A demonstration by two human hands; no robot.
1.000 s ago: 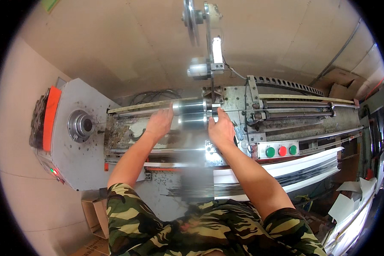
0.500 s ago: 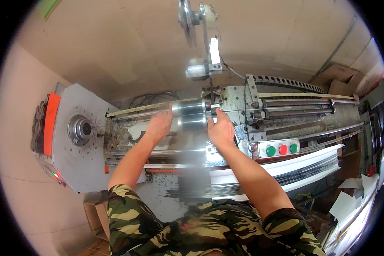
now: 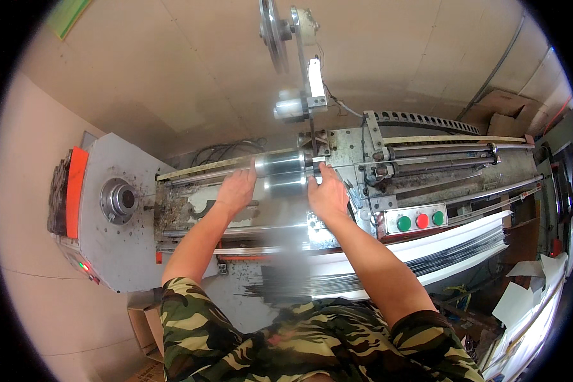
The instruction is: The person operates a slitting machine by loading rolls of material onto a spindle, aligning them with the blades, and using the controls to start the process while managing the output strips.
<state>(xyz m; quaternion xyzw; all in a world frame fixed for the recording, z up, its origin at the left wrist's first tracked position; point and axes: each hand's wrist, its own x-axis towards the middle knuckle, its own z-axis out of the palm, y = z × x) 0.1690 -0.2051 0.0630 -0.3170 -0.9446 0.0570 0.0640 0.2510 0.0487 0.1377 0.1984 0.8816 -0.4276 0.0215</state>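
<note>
My left hand (image 3: pixel 237 192) is closed at the left end of a shiny metal cylinder (image 3: pixel 279 163) on a long machine bed. Its fingertips meet the cylinder's edge; what they grip is hidden. At the other end, my right hand (image 3: pixel 330 194) has its fingers curled together beside a small bright metal block (image 3: pixel 321 162). Whatever sits between those fingers cannot be made out. Just below the first, a second shiny cylinder (image 3: pixel 285 185) shows, partly smeared by a blurred vertical band. A thin rod or wire (image 3: pixel 358 165) runs rightward from near my right hand.
Left stands a grey machine housing (image 3: pixel 143 165) with a round metal chuck (image 3: pixel 119 200). A button box (image 3: pixel 414 221) has green and red buttons. Many thin dark rods (image 3: pixel 420 260) lie along a white trough nearest me. A wheel (image 3: pixel 274 35) on an upright arm rises behind.
The whole view has shifted slightly, so the machine sits a little differently in the picture. Both hands keep their places at the cylinder's ends.
</note>
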